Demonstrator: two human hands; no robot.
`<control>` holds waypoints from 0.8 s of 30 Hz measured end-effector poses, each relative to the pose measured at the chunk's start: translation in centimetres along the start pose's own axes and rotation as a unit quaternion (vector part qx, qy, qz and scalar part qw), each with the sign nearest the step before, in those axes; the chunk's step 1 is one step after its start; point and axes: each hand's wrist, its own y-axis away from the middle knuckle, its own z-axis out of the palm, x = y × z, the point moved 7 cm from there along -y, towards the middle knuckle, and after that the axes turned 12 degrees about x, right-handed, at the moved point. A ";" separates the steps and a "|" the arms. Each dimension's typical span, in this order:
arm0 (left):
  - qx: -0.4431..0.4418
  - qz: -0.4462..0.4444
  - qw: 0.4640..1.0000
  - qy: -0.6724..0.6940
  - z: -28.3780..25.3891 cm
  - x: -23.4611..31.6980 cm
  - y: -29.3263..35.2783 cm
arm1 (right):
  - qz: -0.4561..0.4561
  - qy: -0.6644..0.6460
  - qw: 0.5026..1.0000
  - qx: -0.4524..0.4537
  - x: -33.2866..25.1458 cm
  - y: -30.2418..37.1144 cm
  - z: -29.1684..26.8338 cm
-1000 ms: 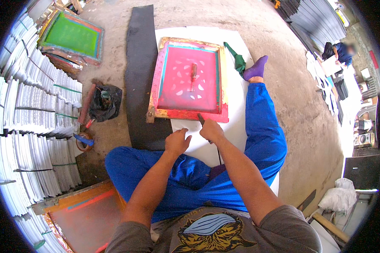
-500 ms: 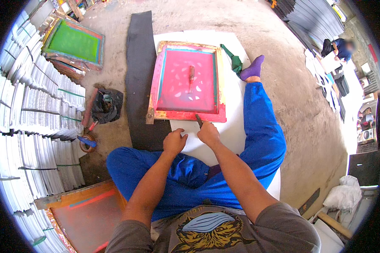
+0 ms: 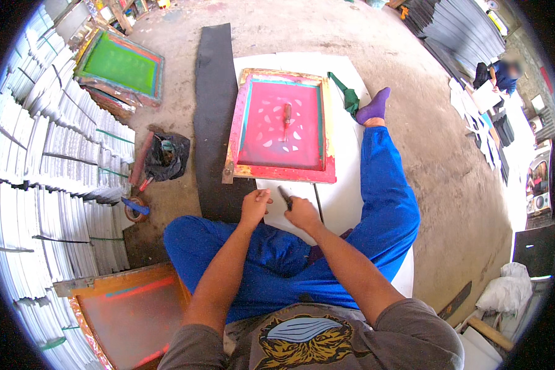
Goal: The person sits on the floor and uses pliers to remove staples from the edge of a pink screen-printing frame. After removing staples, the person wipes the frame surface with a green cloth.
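In my right hand (image 3: 303, 213) is a slim dark tool (image 3: 285, 197), tip pointing up and left; its exact kind does not show. My left hand (image 3: 254, 208) is close beside it, fingers loosely curled with gaps between them and nothing visible inside. Just beyond both hands lies a wooden screen-printing frame (image 3: 283, 174), its pink mesh (image 3: 262, 145) dotted with pale shapes. On the mesh rests a small tool (image 3: 287, 114) with a reddish-brown handle and thin shaft. White sheets (image 3: 342, 200) lie under the frame, with a dark line running between them.
A long dark strip (image 3: 213, 117) lies left of the frame, next to a black plastic bag (image 3: 168, 157). Bundled white stacks (image 3: 61, 216) line the left side. A green-meshed frame (image 3: 120, 65) stands far left, another frame (image 3: 132, 311) near left. A person (image 3: 504, 75) sits far right.
My right hand has drawn the dark tool back from the frame's near edge, and its tip has swung leftward toward my left hand. The view has shifted slightly.
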 end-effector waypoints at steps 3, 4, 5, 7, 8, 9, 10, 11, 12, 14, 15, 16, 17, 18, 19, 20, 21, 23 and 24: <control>-0.003 -0.079 0.993 0.093 -1.3 0.2 0.3 | -0.028 -0.018 0.997 -0.064 -2.7 1.4 1.6; 0.011 -0.099 0.991 0.089 -2.1 -0.4 0.2 | -0.030 -0.031 0.996 -0.078 -3.3 1.5 2.1; 0.026 -0.119 0.989 0.085 -2.9 -1.1 0.1 | -0.046 -0.039 0.995 -0.082 -3.9 1.5 2.5; 0.034 -0.162 0.980 0.109 -4.1 -1.9 -0.2 | -0.091 -0.053 0.991 -0.078 -4.5 1.2 3.4; 0.042 -0.170 0.978 0.112 -4.7 -2.2 -0.3 | -0.097 -0.070 0.988 -0.095 -4.6 0.9 4.0; 0.050 -0.179 0.976 0.116 -5.2 -2.1 -0.3 | -0.103 -0.086 0.985 -0.113 -4.7 0.8 4.5; 0.058 -0.188 0.973 0.119 -5.5 -2.1 -0.3 | -0.085 -0.114 0.978 -0.155 -4.5 0.5 5.1; 0.089 -0.175 0.976 0.098 -6.1 -1.8 -0.5 | -0.067 -0.142 0.968 -0.196 -4.3 0.3 5.6; 0.108 -0.172 0.976 0.077 -6.6 -2.0 -0.5 | -0.055 -0.160 0.960 -0.222 -4.3 0.3 5.6; 0.144 -0.166 0.975 0.034 -7.7 -2.2 -0.7 | -0.030 -0.196 0.942 -0.271 -4.0 0.6 5.4; 0.172 -0.118 0.975 -0.079 -8.5 -1.9 -1.1 | 0.005 -0.236 0.935 -0.263 -3.3 0.5 5.0; 0.192 -0.080 0.967 -0.150 -8.9 -1.8 -1.2 | 0.040 -0.276 0.926 -0.254 -2.5 0.4 4.6; 0.211 -0.041 0.951 -0.221 -9.3 -1.6 -1.3 | 0.066 -0.302 0.916 -0.255 -1.6 0.0 4.6; 0.225 -0.001 0.931 -0.289 -9.1 -1.1 -1.4 | 0.094 -0.314 0.912 -0.248 -0.5 -0.4 3.9; 0.207 0.003 0.931 -0.299 -8.3 0.4 -0.7 | 0.115 -0.307 0.913 -0.242 0.5 -0.8 3.0; 0.189 0.008 0.932 -0.310 -7.4 2.0 0.1 | 0.135 -0.300 0.914 -0.236 1.4 -1.2 2.0; 0.177 0.012 0.931 -0.319 -6.8 3.4 0.9 | 0.136 -0.304 0.915 -0.228 1.9 -1.6 1.3; 0.147 0.122 0.924 -0.332 -5.0 3.7 0.9 | 0.134 -0.294 0.922 -0.214 2.8 -2.4 0.4; 0.130 0.176 0.916 -0.336 -3.9 4.3 1.3 | 0.145 -0.288 0.921 -0.216 2.9 -2.6 -0.3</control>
